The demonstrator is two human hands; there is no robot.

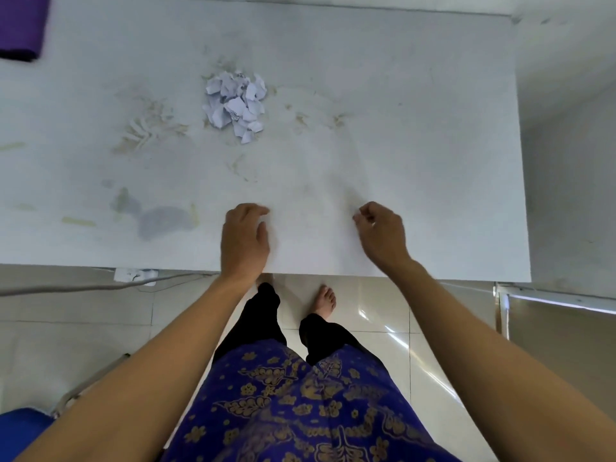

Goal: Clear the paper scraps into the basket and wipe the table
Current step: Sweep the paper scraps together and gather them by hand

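From the head view, the left hand [245, 241] and right hand [381, 235] hover loosely curled and empty near the table [433, 161] edge, the paper scraps [235, 106] heaped mid-table, where careless sweeping might scatter them floorward

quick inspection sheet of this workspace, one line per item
surface: white table with yellowish smears and grey stains, mostly left and centre
job's things: pile of torn white paper scraps on the table, far from both hands; no basket seen
clutter: purple cloth-like item at the far left corner
grippers: left hand over the near edge, fingers loosely curled, empty; right hand curled, what it holds, if anything, unclear
cables: grey cable below the near edge, beside a white socket strip
surroundings: glossy tiled floor, blue object at lower left
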